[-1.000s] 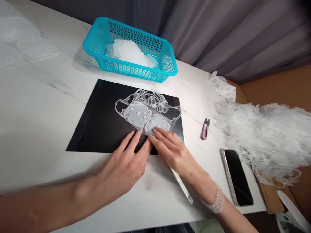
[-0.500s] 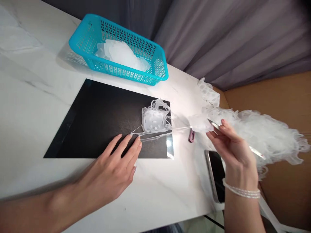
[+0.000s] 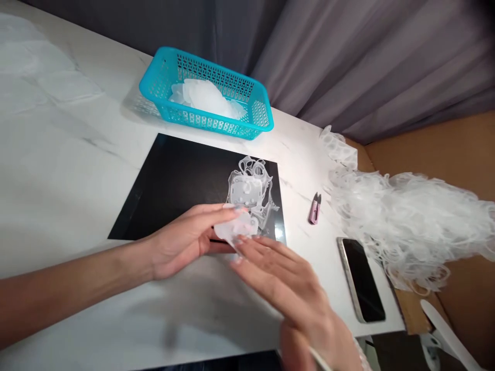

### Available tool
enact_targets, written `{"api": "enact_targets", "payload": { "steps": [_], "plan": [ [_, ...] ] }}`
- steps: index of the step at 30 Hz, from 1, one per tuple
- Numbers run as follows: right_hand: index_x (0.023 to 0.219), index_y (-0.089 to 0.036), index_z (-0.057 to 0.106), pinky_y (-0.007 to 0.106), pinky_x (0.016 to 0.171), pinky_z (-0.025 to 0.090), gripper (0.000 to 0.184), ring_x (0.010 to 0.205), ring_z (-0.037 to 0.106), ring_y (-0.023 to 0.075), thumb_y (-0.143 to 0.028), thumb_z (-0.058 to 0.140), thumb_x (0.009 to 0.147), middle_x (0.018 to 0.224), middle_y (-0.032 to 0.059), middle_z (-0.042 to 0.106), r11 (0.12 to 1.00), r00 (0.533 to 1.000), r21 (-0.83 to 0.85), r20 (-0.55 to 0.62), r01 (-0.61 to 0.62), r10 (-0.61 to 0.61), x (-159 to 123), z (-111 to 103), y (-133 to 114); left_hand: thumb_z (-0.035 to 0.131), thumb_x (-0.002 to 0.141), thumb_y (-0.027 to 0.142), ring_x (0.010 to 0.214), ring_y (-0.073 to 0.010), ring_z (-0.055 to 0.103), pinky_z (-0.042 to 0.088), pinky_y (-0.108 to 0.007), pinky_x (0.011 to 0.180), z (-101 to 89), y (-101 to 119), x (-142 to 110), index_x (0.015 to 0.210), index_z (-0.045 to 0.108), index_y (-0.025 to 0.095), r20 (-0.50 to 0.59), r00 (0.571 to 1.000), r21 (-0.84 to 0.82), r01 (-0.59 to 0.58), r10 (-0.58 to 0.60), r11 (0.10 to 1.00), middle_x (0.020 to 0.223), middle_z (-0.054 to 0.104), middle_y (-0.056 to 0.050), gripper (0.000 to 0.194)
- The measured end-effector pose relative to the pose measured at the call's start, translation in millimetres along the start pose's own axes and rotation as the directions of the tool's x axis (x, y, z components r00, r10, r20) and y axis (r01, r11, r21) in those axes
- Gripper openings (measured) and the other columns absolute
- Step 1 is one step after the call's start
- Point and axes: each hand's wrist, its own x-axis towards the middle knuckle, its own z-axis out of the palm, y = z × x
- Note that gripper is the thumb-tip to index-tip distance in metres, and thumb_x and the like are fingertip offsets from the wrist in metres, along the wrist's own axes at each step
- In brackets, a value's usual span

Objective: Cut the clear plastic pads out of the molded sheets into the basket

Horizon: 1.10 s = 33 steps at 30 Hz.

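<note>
In front of me, my left hand (image 3: 197, 232) pinches a rounded, translucent white silicone-like piece (image 3: 234, 226) between thumb and fingers. My right hand (image 3: 286, 278) meets it from the right, its fingertips closed at the piece's lower edge. A thin pale tool (image 3: 320, 359) shows partly under the right palm; most of it is hidden. Just beyond the fingers, a clear moulded sheet with stringy scraps (image 3: 247, 190) lies on the black mat (image 3: 185, 175).
A turquoise basket (image 3: 209, 121) with white translucent pieces stands behind the mat. To the right lie small purple thread snips (image 3: 314, 210), a phone (image 3: 363, 281) and a big heap of clear scraps (image 3: 417, 221). A grey curtain (image 3: 348, 62) hangs behind the table.
My left hand has lifted off the mat and now holds the white piece. The right hand has come left from near the scrap heap to join it. The view has shifted slightly.
</note>
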Motion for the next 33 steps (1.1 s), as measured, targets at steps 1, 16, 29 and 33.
{"api": "enact_targets", "payload": {
  "steps": [1, 16, 29, 33],
  "plan": [
    [0.136, -0.032, 0.06, 0.046, 0.103, 0.055, 0.045, 0.115, 0.069, 0.028, -0.047, 0.032, 0.104, 0.127, 0.0054, 0.071, 0.998, 0.996, 0.011, -0.06, -0.062, 0.062, -2.9, -2.4, 0.9, 0.06, 0.09, 0.045, 0.105, -0.0249, 0.069, 0.056, -0.036, 0.085, -1.3, -2.8, 0.6, 0.124, 0.065, 0.018, -0.013, 1.0, -0.02, -0.001, 0.0, 1.0, 0.119, 0.072, -0.012, 0.043],
    [0.075, -0.026, 0.029, 0.03, 0.075, 0.052, 0.031, 0.09, 0.066, 0.0168, -0.021, 0.053, 0.095, 0.092, 0.0027, 0.07, 0.848, 0.961, 0.452, 0.148, -0.277, 0.235, 40.7, -4.5, 50.4, 0.08, 0.074, 0.035, 0.077, -0.0133, 0.064, 0.044, -0.023, 0.066, -1.1, 7.1, 0.9, 0.101, 0.07, 0.019, -0.052, 0.998, 0.181, 0.043, -0.034, 0.982, 0.085, 0.07, 0.0, 0.033],
    [0.077, -0.022, 0.047, 0.028, 0.067, 0.045, 0.024, 0.079, 0.054, 0.018, -0.002, 0.04, 0.089, 0.078, 0.0031, 0.054, 0.995, 0.995, -0.031, -0.013, -0.099, 0.098, 25.3, 8.6, 51.3, 0.066, 0.079, 0.028, 0.067, -0.0148, 0.061, 0.041, -0.023, 0.059, 4.3, 12.7, 1.5, 0.075, 0.078, 0.017, 0.107, 0.987, 0.507, -0.159, 0.122, 0.847, 0.07, 0.071, -0.001, 0.017],
    [0.07, -0.023, 0.04, 0.026, 0.058, 0.041, 0.025, 0.062, 0.052, 0.0143, -0.015, 0.05, 0.092, 0.069, -0.0009, 0.05, 0.918, 0.91, -0.1, -0.209, -0.384, 0.358, 16.9, 1.7, 74.0, 0.069, 0.083, 0.037, 0.076, -0.0162, 0.067, 0.047, -0.022, 0.063, 5.9, 16.7, -7.9, 0.087, 0.08, 0.02, 0.166, 0.974, 0.494, -0.218, 0.154, 0.842, 0.083, 0.077, -0.001, 0.021]
  ]
}}
